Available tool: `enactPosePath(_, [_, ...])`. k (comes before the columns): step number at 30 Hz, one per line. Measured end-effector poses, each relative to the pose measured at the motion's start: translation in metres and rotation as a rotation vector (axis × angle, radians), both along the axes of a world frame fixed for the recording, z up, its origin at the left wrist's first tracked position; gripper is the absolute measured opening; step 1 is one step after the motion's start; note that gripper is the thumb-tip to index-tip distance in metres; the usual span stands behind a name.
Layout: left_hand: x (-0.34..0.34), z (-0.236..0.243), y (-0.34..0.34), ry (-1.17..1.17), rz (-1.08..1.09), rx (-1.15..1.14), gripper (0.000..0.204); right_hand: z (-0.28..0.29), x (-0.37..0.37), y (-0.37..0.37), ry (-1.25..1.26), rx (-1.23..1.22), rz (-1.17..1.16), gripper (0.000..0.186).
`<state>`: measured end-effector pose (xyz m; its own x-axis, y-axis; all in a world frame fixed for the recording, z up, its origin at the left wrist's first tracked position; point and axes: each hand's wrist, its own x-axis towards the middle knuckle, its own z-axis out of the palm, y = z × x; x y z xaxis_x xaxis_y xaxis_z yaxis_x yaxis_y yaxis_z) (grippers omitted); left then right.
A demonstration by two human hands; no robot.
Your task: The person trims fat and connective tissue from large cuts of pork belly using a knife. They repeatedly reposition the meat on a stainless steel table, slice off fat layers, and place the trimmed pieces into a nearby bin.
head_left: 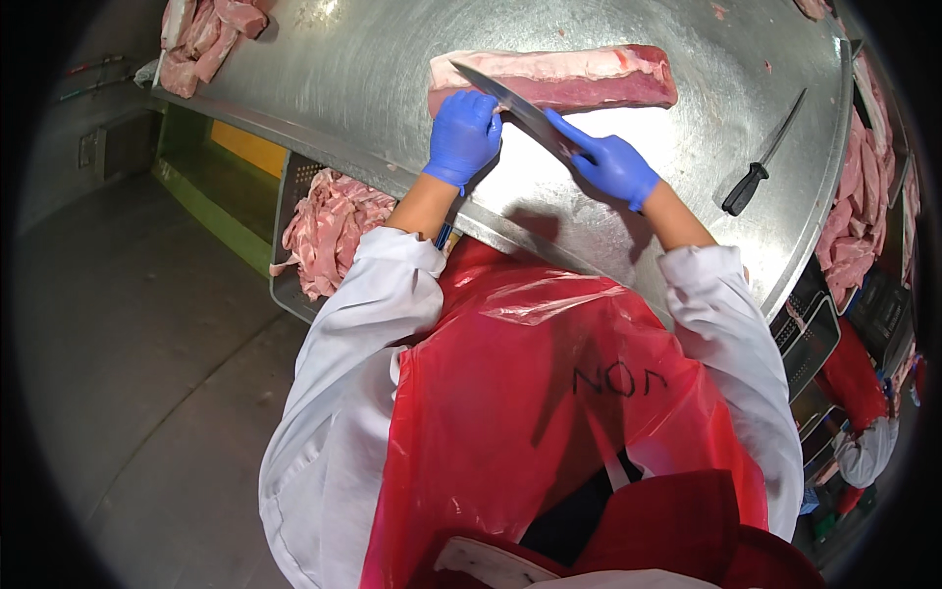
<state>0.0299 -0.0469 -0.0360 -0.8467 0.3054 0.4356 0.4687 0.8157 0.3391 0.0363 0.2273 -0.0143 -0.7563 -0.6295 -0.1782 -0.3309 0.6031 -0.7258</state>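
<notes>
A long slab of pork loin [579, 90], pale fat along its far side and pink meat along the near side, lies across the metal table. My left hand [463, 139], in a blue glove, is closed with its fingers curled at the loin's near left edge; a small pinkish bit shows by the fingertips. In my right hand [610, 169], also gloved in blue, is a long-bladed butcher's knife [520, 110], its handle hidden by the palm. The index finger stretches along the blade. The knife slants up and left, its tip over the fat at the left end.
A thin knife with a black handle [746, 188] lies on the metal table [392, 59] to the right. Meat pieces [208, 39] sit at the far left. A grey crate [287, 290] of pork strips stands below the left edge. At right are more meat and another person's sleeve [868, 452].
</notes>
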Motion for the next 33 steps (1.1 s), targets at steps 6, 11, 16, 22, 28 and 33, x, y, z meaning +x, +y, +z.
enactPosePath(6, [-0.005, 0.013, -0.014, -0.109, 0.013, 0.233, 0.004, -0.002, -0.012, -0.023, -0.134, 0.061, 0.024, 0.059])
enactPosePath(11, [-0.014, 0.05, -0.036, -0.45, 0.198, 0.758, 0.011, -0.006, -0.028, -0.106, -0.047, -0.07, -0.042, 0.056])
enactPosePath(16, [0.009, 0.101, -0.122, -0.214, 0.349, 0.894, 0.012, 0.012, 0.045, -0.013, -0.133, 0.203, 0.231, 0.068])
enactPosePath(22, [0.121, 0.038, -0.342, -0.585, 0.661, 0.314, 0.025, -0.003, 0.061, 0.062, -0.195, -0.146, -0.521, 0.071])
enactPosePath(28, [0.13, 0.014, -0.354, -0.473, 0.404, -0.496, 0.044, -0.027, -0.029, 0.066, 0.11, -0.173, -1.051, 0.077])
enactPosePath(33, [0.03, 0.049, -0.271, -0.61, 0.265, -0.369, 0.028, -0.034, -0.034, 0.071, 0.082, -0.102, -1.035, 0.077])
